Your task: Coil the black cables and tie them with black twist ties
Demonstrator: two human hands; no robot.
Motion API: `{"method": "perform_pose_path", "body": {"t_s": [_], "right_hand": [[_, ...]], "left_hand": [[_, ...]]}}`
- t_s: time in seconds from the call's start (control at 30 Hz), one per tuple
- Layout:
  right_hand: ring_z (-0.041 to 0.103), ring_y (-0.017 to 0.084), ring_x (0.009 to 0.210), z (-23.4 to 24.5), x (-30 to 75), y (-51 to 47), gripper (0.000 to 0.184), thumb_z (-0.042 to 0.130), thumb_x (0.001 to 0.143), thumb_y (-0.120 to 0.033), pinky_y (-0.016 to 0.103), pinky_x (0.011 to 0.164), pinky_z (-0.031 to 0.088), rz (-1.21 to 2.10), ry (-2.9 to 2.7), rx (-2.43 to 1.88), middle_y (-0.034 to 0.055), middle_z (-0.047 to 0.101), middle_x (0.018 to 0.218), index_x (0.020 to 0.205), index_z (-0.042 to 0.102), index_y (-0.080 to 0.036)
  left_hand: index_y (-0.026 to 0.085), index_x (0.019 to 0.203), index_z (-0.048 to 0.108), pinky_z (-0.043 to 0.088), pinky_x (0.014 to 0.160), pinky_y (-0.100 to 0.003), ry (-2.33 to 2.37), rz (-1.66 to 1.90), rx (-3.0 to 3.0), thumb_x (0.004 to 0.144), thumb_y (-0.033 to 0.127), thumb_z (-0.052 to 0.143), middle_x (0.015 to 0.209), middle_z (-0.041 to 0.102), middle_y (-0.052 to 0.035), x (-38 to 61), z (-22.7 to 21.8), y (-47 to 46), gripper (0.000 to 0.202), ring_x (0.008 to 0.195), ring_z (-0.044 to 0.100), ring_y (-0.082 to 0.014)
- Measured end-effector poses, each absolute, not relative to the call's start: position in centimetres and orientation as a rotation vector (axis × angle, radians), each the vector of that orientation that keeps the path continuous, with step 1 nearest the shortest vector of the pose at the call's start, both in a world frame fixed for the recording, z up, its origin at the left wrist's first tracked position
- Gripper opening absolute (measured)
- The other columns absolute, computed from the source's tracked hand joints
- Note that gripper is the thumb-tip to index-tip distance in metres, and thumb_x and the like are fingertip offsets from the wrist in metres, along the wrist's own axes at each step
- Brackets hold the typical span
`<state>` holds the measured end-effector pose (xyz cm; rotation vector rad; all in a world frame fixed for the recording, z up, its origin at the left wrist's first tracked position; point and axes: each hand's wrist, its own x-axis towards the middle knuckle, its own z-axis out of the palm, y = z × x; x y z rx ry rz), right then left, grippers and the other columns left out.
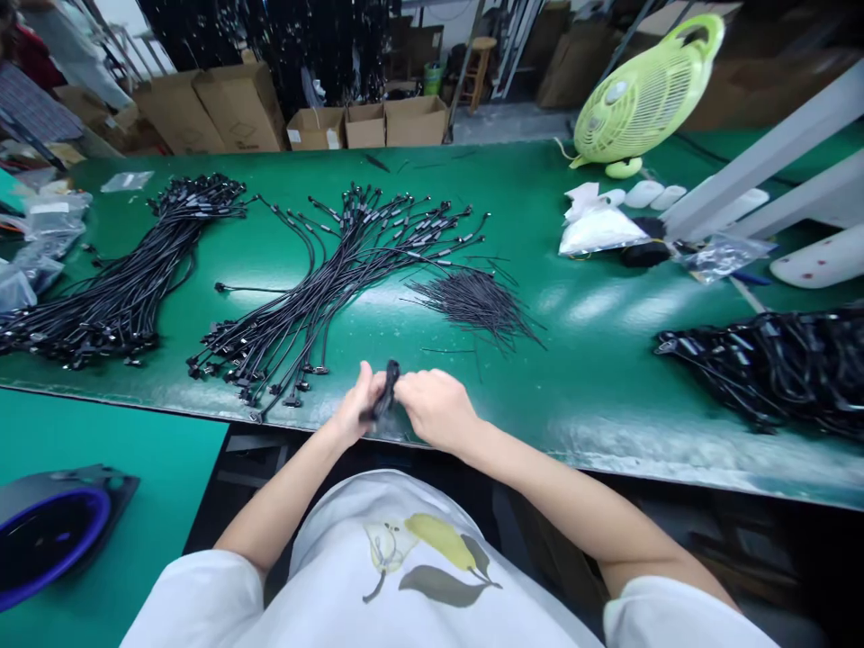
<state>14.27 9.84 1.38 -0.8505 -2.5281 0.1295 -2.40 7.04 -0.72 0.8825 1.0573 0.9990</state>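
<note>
well, forearms angle in over the green table, left hand and right hand together, grips clamped on a black cable.

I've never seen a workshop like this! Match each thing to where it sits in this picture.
Things:
1. Lime-green fan
2. Tangled black cable heap
3. Cardboard boxes
4. Small black item

Places:
A. Front right of the green bench
B. Between the left hand and right hand
C. Beyond the bench's far edge
D. Standing at the bench's far right

Pairs: 1-D, 2-A, 3-C, 4-B
</note>
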Motion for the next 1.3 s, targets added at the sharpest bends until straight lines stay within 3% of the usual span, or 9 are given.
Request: {"method": "perform_pose_path", "body": {"t_s": [0.13,0.2,0.3,0.47,0.57,0.7,0.97,1.13,1.3], "right_hand": [[0.054,0.014,0.070,0.8,14.3,9.4,0.024,0.043,0.094,-0.019,0.026,0.065,0.031,0.474,-2.602,-0.853,0.0025,0.064,0.075,0.078,0.060,-0.018],[0.054,0.015,0.072,0.6,14.6,10.1,0.022,0.043,0.093,-0.019,0.026,0.066,0.031,0.575,-2.550,-1.010,0.0030,0.065,0.079,0.079,0.060,-0.018],[0.052,0.016,0.073,0.7,14.8,10.8,0.025,0.041,0.094,-0.023,0.027,0.067,0.032,0.658,-2.368,-1.155,0.0034,0.061,0.077,0.074,0.056,-0.018],[0.034,0.011,0.051,0.5,14.6,10.8,0.031,0.039,0.091,-0.036,0.025,0.053,0.028,1.377,-1.879,-1.092,-0.0022,0.044,0.060,0.065,0.042,-0.020],[0.023,0.009,0.045,0.1,15.2,10.7,0.034,0.039,0.091,-0.044,0.024,0.047,0.023,1.763,-1.711,-1.051,-0.0039,0.041,0.057,0.066,0.043,-0.020],[0.049,0.014,0.070,0.1,15.7,9.9,0.033,0.043,0.092,-0.042,0.025,0.067,0.039,1.301,-1.941,-1.146,0.0022,0.056,0.076,0.074,0.058,-0.019],[0.061,0.020,0.092,-2.2,16.2,9.5,0.031,0.034,0.097,-0.036,0.031,0.083,0.045,1.049,-1.862,-1.330,0.0093,0.065,0.096,0.096,0.058,-0.017],[0.060,0.017,0.066,-3.3,25.4,12.6,0.033,0.029,0.099,-0.035,0.026,0.065,0.044,0.775,-1.669,-1.909,0.0031,0.064,0.075,0.100,0.058,-0.018],[0.060,0.026,0.081,-0.5,40.0,14.7,0.035,0.039,0.097,-0.029,0.032,0.069,0.037,0.206,-1.421,-2.338,0.0182,0.063,0.094,0.123,0.049,-0.008]], "left_hand": [[0.014,0.071,0.072,0.044,0.088,-0.031,1.013,1.057,0.965,0.082,0.070,0.046,0.098,0.062,-0.0099,-3.1,1.2,7.1,0.063,0.094,0.056,-0.0211],[0.016,0.091,0.073,0.040,0.098,-0.031,1.117,1.103,1.121,0.078,0.052,0.067,0.119,0.057,-0.0093,-2.9,1.6,6.6,0.039,0.109,0.053,-0.0221],[0.021,0.125,0.058,0.038,0.104,-0.036,1.160,1.074,1.113,0.074,0.041,0.074,0.137,0.049,-0.0103,-1.6,0.5,5.8,0.056,0.123,0.048,-0.0246],[0.019,0.130,0.055,0.032,0.111,-0.036,1.246,1.081,1.273,0.090,0.039,0.053,0.131,0.058,-0.0096,0.2,-1.2,4.8,0.045,0.129,0.047,-0.0234],[0.019,0.128,0.058,0.043,0.098,-0.033,1.330,1.080,1.332,0.087,0.035,0.058,0.114,0.068,-0.0079,-0.2,-1.1,4.8,0.043,0.108,0.062,-0.0227],[0.019,0.124,0.061,0.051,0.081,-0.032,1.380,1.039,1.290,0.088,0.033,0.056,0.098,0.071,-0.0060,-0.4,-1.2,5.3,0.039,0.082,0.067,-0.0200],[0.024,0.140,0.046,0.023,0.115,-0.045,1.255,0.885,1.726,0.087,0.029,0.058,0.152,0.037,-0.0121,1.5,-1.8,5.7,0.055,0.141,0.032,-0.0262],[0.023,0.119,0.065,0.035,0.109,-0.042,1.268,0.731,1.593,0.089,0.038,0.055,0.126,0.063,-0.0106,-1.4,-1.1,4.7,0.036,0.119,0.056,-0.0250],[0.022,0.116,0.065,0.037,0.108,-0.044,1.594,0.783,1.420,0.085,0.049,0.055,0.124,0.064,-0.0095,-6.3,-2.1,4.6,0.042,0.116,0.058,-0.0264]]}}
